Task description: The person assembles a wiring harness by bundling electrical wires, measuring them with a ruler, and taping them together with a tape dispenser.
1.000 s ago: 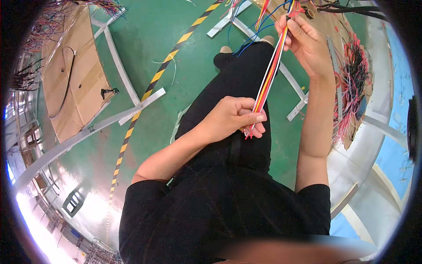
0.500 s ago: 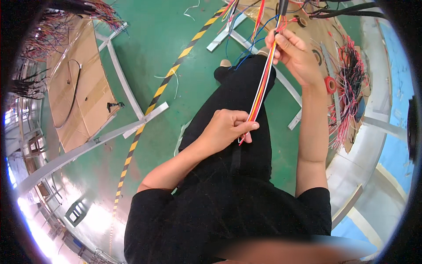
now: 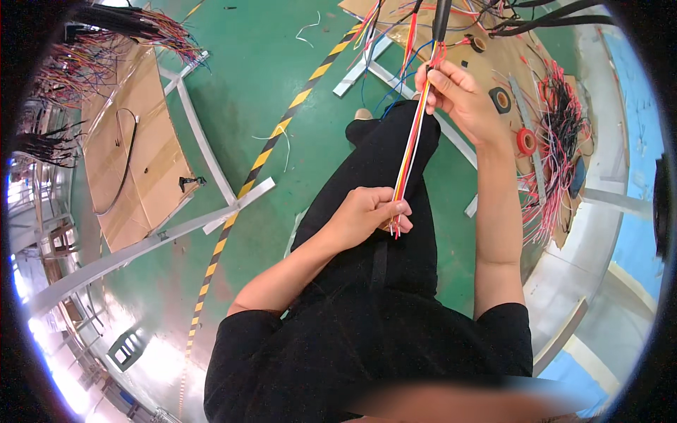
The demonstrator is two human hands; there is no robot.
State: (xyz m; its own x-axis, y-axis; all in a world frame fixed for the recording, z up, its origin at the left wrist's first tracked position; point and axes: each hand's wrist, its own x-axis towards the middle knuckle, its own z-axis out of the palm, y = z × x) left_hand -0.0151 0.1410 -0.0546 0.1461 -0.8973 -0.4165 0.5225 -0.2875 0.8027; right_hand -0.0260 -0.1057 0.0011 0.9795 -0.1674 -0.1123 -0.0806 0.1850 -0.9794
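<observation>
A bundle of thin red, yellow and white wires (image 3: 408,158) runs taut between my two hands, over my lap. Its near end is pinched between the thumb and fingers of my left hand (image 3: 367,217), with short wire tips sticking out below. Higher up, my right hand (image 3: 455,95) grips the same bundle just under the end of a black cable sleeve (image 3: 442,21). Red wires fan out beside that sleeve's end. Something small and dark shows at my right fingertips; I cannot make out what it is.
A cardboard-topped bench ahead holds a red tape roll (image 3: 525,141), a black tape roll (image 3: 501,100), a metal ruler (image 3: 527,120) and a heap of red and black wires (image 3: 560,134). At left, more wire bundles (image 3: 141,32) hang by a cardboard-covered frame (image 3: 134,162). Striped tape (image 3: 247,185) crosses the green floor.
Both hands still hold the wire bundle. My right hand has shifted slightly left and down, and more of the black sleeve shows. The left hand has moved slightly down.
</observation>
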